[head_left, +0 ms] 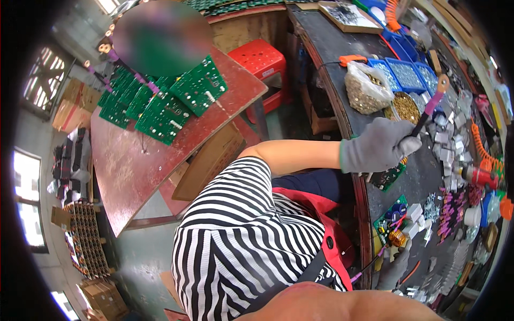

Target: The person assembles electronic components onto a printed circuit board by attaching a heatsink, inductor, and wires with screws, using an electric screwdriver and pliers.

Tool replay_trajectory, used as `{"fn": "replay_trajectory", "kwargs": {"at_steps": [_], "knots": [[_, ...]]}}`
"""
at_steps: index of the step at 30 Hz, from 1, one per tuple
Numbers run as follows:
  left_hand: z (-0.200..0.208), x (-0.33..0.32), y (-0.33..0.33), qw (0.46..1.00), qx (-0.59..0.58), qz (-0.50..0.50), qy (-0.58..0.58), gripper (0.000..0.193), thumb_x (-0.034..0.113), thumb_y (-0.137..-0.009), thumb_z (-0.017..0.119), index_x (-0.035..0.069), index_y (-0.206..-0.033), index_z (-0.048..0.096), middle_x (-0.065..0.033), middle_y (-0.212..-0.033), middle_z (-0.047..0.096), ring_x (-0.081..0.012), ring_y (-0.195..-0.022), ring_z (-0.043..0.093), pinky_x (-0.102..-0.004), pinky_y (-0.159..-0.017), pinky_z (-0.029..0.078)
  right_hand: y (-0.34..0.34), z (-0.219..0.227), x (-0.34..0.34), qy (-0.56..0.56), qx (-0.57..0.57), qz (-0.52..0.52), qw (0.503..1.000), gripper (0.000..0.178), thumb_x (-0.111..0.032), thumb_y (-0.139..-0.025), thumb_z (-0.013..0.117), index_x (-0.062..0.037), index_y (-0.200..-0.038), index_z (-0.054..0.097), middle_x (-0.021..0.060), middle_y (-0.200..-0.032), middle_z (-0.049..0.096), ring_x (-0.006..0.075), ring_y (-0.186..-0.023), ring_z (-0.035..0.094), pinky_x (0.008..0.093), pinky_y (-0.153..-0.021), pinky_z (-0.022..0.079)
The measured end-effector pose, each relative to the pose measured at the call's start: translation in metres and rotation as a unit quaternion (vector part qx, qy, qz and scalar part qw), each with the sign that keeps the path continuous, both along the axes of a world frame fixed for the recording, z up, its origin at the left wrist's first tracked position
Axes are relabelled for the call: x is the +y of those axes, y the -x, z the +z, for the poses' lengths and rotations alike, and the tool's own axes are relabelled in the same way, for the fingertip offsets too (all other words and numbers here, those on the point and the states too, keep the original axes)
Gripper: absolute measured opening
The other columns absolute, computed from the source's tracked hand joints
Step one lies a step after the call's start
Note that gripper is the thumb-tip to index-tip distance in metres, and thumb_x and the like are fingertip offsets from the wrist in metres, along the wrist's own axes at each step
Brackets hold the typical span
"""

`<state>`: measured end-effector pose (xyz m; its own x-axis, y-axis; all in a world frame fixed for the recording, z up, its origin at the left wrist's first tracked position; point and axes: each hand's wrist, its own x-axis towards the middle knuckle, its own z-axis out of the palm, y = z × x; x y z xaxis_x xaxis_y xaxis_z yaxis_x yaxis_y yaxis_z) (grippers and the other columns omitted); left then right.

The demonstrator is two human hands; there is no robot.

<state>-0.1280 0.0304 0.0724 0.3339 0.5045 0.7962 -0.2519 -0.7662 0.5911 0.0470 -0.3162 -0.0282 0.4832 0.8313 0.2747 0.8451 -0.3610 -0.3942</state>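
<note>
My left hand (377,145), in a grey glove, reaches over the dark workbench and is closed around a black cable (425,119) with a purple sleeve and a ring terminal at its raised end. Partly hidden under that hand is a green circuit board (386,179). Nearer me lies another circuit board (383,224) with a dark blue part and a copper coil (397,238). My right hand (395,265), also grey-gloved, is beside the coil; its fingers are too unclear to read. A second black cable (370,263) with purple ends lies near it.
Behind my left hand stand a bag of brass pieces (367,90) and blue trays (406,76) of small parts. Silver metal blocks (447,144), purple-sleeved pieces (451,211) and a red tool (479,175) crowd the bench. Boards (160,117) rest on a red table (128,171).
</note>
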Motion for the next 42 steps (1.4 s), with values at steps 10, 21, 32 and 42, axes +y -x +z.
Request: {"fn": "replay_trajectory", "kwargs": {"at_steps": [10,21,32,42], "knots": [[0.087,-0.085,0.296,0.876,-0.049,0.459,0.143,0.020,0.016,-0.096,0.059,-0.002,-0.102,0.067,-0.0086,-0.078,0.069,-0.0108,-0.062,0.063,-0.0232,-0.057,0.050,0.004,-0.024,-0.013,0.038,-0.105,-0.042,0.993,0.058,-0.014,-0.092,0.060,-0.0073,-0.146,0.041,0.0203,-0.107,0.056,0.0389,-0.098,0.056,0.0443,-0.084,0.046],[0.063,0.056,0.647,0.494,0.162,0.851,-0.072,0.036,0.040,-0.092,0.060,0.007,-0.093,0.073,-0.0126,-0.071,0.070,-0.0274,-0.066,0.069,-0.0386,-0.062,0.050,0.002,-0.041,-0.024,-0.024,0.050,-0.044,0.997,0.071,-0.007,-0.086,0.067,-0.0075,-0.149,0.035,0.0170,-0.114,0.055,0.0306,-0.098,0.058,0.0363,-0.081,0.047],[0.008,0.090,0.632,0.477,0.060,0.877,-0.005,0.034,0.039,-0.092,0.058,0.007,-0.087,0.068,-0.0200,-0.076,0.067,-0.0408,-0.071,0.066,-0.0500,-0.061,0.049,0.004,-0.040,-0.029,-0.016,0.042,0.080,0.996,0.051,0.001,-0.078,0.071,-0.0055,-0.126,0.055,0.0112,-0.086,0.053,0.0288,-0.073,0.056,0.0365,-0.065,0.045],[-0.005,0.138,0.634,0.443,0.147,0.884,0.028,0.032,0.041,-0.094,0.053,0.012,-0.094,0.066,-0.0209,-0.080,0.068,-0.0424,-0.074,0.066,-0.0538,-0.063,0.049,-0.011,-0.059,-0.033,-0.046,0.058,0.145,0.987,0.034,-0.002,-0.084,0.068,-0.0033,-0.116,0.060,0.0168,-0.093,0.055,0.0331,-0.080,0.059,0.0379,-0.068,0.047]]}}
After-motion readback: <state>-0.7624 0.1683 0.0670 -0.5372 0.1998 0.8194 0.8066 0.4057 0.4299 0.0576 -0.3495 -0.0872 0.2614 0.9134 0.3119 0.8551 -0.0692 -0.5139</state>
